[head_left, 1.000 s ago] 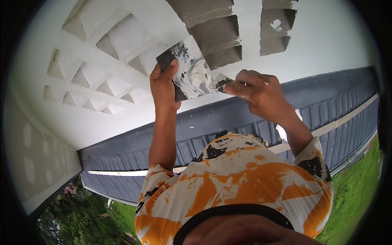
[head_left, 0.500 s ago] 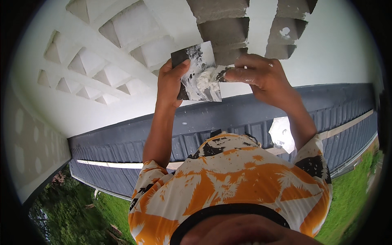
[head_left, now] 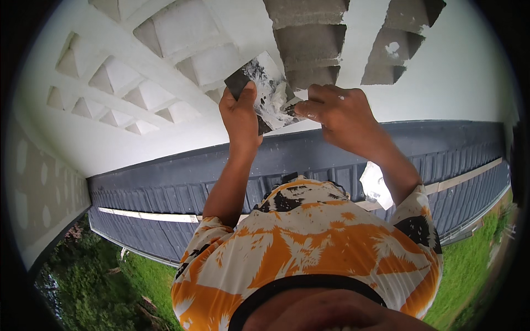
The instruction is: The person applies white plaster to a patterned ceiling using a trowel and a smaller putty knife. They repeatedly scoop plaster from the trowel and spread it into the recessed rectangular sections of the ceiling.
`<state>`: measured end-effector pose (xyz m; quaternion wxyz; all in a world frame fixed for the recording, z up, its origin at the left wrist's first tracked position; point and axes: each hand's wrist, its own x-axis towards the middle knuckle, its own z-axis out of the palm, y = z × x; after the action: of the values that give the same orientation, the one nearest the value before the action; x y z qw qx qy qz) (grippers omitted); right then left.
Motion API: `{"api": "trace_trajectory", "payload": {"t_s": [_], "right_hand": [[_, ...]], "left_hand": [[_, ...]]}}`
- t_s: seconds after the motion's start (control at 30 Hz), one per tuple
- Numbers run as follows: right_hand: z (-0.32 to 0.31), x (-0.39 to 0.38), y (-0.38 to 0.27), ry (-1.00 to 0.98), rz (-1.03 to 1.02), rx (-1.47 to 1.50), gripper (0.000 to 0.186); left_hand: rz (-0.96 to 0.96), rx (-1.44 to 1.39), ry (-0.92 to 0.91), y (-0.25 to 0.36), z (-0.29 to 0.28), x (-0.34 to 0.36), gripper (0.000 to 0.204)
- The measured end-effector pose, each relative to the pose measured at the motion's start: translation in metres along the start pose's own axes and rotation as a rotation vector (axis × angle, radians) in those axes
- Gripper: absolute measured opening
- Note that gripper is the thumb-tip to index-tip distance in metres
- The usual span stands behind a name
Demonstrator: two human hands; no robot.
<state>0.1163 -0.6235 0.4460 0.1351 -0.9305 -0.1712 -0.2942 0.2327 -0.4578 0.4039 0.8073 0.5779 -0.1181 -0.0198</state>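
Observation:
My left hand (head_left: 241, 113) grips a flat dark board (head_left: 237, 83) by its left side, thumb on top. White putty (head_left: 270, 91) is smeared over most of the board, thicker near its right edge. In my right hand (head_left: 342, 110), the bent fingers pinch a small putty-coated tool (head_left: 290, 110), which looks like a putty knife; most of it is hidden by the fingers. Its end meets the putty at the board's right edge. White spots mark my right fingers. Both hands are held up before the wall (head_left: 182, 138).
White-coated angular recesses (head_left: 182, 27) fill the wall's left part; bare grey ones (head_left: 309, 44) lie to the right. Below runs a dark ribbed roof (head_left: 154, 193) with a wooden batten (head_left: 149, 215) along it. Something white (head_left: 377, 185) lies beside my right forearm. Grass (head_left: 143, 276) shows beyond.
The board has turned counter-clockwise. My right hand has shifted left with the tool, and the putty lump looks flatter and more spread. My left hand has moved slightly right.

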Motion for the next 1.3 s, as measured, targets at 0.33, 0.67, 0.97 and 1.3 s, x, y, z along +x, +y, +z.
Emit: {"api": "trace_trajectory", "payload": {"t_s": [0.33,0.67,0.97,1.3], "right_hand": [[0.047,-0.022,0.025,0.293,0.263,0.883,0.039],[0.076,-0.082,0.008,0.289,0.741,0.835,0.017],[0.061,-0.081,0.003,0.353,0.450,0.602,0.038],[0.016,-0.048,-0.012,0.104,0.148,0.107,0.054]], "left_hand": [[-0.365,-0.401,0.208,-0.010,-0.018,-0.003,0.027],[-0.357,-0.482,0.235,-0.035,-0.028,-0.014,0.034],[0.065,-0.270,0.099,-0.018,-0.023,-0.008,0.025],[0.210,-0.137,0.190,0.003,-0.021,-0.019,0.007]]}}
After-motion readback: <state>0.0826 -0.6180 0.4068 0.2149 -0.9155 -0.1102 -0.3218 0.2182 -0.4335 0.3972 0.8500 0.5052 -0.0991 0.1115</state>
